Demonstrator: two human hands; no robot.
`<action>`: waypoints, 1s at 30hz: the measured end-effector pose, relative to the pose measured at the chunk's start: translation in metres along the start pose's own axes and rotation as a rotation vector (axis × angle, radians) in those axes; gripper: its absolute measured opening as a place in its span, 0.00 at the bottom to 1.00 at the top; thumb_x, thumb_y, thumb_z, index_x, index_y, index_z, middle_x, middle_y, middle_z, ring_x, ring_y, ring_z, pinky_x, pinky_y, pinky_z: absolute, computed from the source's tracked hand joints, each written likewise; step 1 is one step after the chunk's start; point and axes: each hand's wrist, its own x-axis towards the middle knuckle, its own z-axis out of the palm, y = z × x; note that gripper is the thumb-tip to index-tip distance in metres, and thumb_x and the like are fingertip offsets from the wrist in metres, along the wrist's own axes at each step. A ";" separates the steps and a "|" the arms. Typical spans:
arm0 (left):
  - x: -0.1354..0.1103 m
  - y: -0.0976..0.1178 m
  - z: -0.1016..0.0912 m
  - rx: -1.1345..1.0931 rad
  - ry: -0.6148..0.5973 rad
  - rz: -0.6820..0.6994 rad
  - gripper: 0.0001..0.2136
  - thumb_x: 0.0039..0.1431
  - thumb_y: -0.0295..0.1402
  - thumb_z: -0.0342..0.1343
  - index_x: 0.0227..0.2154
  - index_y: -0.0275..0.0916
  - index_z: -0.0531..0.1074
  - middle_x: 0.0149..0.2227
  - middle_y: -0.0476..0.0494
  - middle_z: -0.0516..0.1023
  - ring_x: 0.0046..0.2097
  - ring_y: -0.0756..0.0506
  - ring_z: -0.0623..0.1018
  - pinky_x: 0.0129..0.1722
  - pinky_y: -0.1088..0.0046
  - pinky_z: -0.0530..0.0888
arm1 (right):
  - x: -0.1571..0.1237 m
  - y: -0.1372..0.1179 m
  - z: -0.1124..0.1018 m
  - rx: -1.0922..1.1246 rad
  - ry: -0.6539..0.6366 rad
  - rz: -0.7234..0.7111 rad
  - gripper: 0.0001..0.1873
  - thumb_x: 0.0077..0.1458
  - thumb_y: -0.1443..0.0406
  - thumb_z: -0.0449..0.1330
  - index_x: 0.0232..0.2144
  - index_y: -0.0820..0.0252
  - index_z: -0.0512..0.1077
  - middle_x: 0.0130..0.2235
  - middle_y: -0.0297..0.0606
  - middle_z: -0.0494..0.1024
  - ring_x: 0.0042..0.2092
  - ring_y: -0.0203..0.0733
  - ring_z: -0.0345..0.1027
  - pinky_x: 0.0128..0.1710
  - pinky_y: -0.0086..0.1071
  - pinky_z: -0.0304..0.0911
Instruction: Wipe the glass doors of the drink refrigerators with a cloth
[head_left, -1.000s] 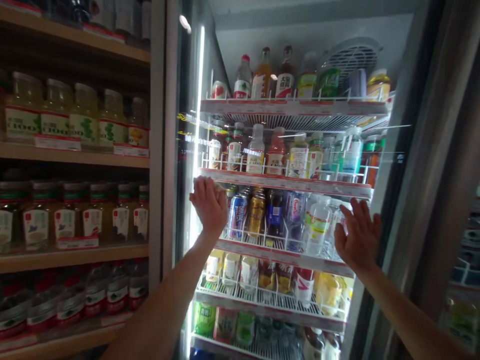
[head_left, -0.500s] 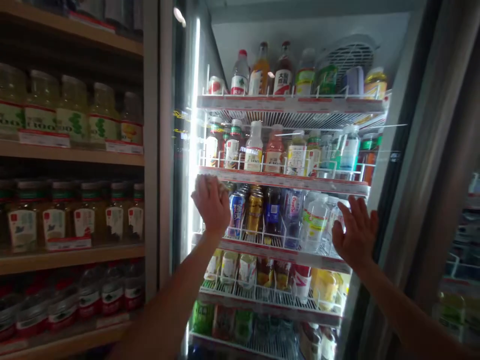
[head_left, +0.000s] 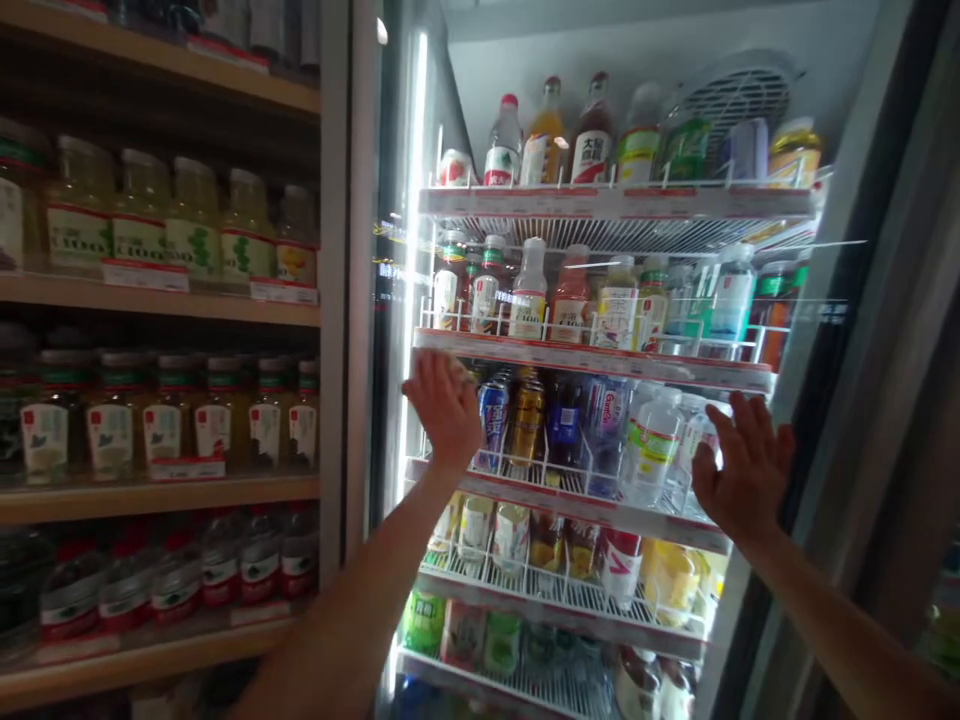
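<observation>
My left hand [head_left: 448,410] is raised at the left side of the glass door [head_left: 397,400] of a lit drinks fridge. Its fingers press a pale crumpled cloth [head_left: 460,371], mostly hidden behind them, toward the glass. Farther right, my right hand [head_left: 746,468] is up with fingers apart and nothing in it, against or just in front of the glass. Behind the pane, near the left hand, stands a blue can [head_left: 493,420]. A clear bottle with a green and yellow label [head_left: 651,445] is beside the right hand.
Wire fridge shelves [head_left: 600,352] carry rows of bottles and cans. At the left, an open wooden shelf unit [head_left: 157,500] holds several rows of bottled drinks. A metal post [head_left: 346,300] divides the two. A dark door frame [head_left: 847,400] runs down the right side.
The view has swung slightly left, so the fridge and both hands sit farther right in the picture. Against the fridge, both hands stay at about the same places.
</observation>
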 end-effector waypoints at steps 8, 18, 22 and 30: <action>-0.049 0.047 -0.002 -0.198 -0.417 0.878 0.19 0.62 0.35 0.45 0.56 0.44 0.61 0.59 0.47 0.65 0.65 0.47 0.54 0.65 0.61 0.48 | 0.001 0.001 0.000 -0.002 0.039 -0.042 0.25 0.57 0.65 0.50 0.57 0.62 0.62 0.60 0.49 0.62 0.63 0.53 0.53 0.61 0.52 0.46; -0.055 0.053 0.002 -0.095 -0.256 0.770 0.21 0.61 0.36 0.45 0.58 0.41 0.59 0.62 0.42 0.61 0.66 0.41 0.50 0.64 0.52 0.47 | 0.001 0.000 -0.001 -0.044 0.023 -0.014 0.25 0.57 0.64 0.50 0.57 0.59 0.61 0.60 0.47 0.64 0.63 0.51 0.53 0.62 0.48 0.45; -0.045 0.032 -0.004 -0.119 -0.282 0.897 0.19 0.61 0.35 0.46 0.55 0.44 0.63 0.61 0.47 0.62 0.66 0.45 0.50 0.64 0.57 0.48 | 0.000 0.000 0.000 -0.039 0.020 -0.021 0.25 0.57 0.64 0.50 0.58 0.59 0.61 0.60 0.47 0.63 0.63 0.51 0.53 0.62 0.48 0.45; -0.031 0.040 0.002 -0.028 -0.159 0.520 0.24 0.61 0.35 0.44 0.60 0.38 0.56 0.63 0.38 0.57 0.67 0.40 0.46 0.64 0.50 0.45 | 0.002 -0.004 -0.001 -0.022 0.013 0.011 0.26 0.57 0.65 0.50 0.58 0.58 0.60 0.61 0.45 0.62 0.63 0.50 0.52 0.62 0.49 0.45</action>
